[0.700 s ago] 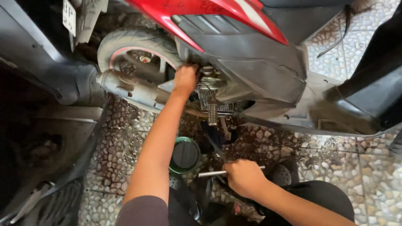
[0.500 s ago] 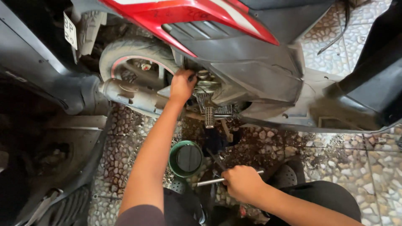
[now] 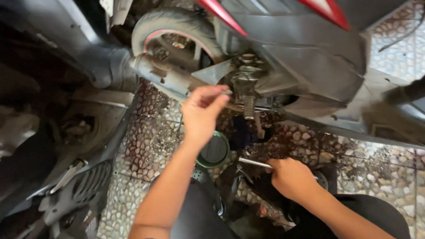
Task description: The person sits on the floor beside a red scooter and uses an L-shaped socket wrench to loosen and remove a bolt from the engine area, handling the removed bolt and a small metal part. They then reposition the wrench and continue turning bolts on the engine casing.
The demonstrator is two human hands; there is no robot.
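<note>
1. At 5 o'clock the right hand [image 3: 290, 177] is closed around a metal tool shaft [image 3: 254, 163], kept low by the oily floor.
2. Near centre the left hand [image 3: 201, 113] pinches a small metal part [image 3: 226, 92], fingertips nearly together.
3. At 12 o'clock sits the scooter's underside fitting [image 3: 248, 84], beside the rear tyre [image 3: 177, 22]; a green-rimmed round pan [image 3: 214, 149] lies below, seemingly to catch drips.

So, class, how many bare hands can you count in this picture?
2. The left hand is raised near the scooter's engine, pinching a small metal part; the right hand is lower, gripping a metal tool. None looks hidden.
</note>
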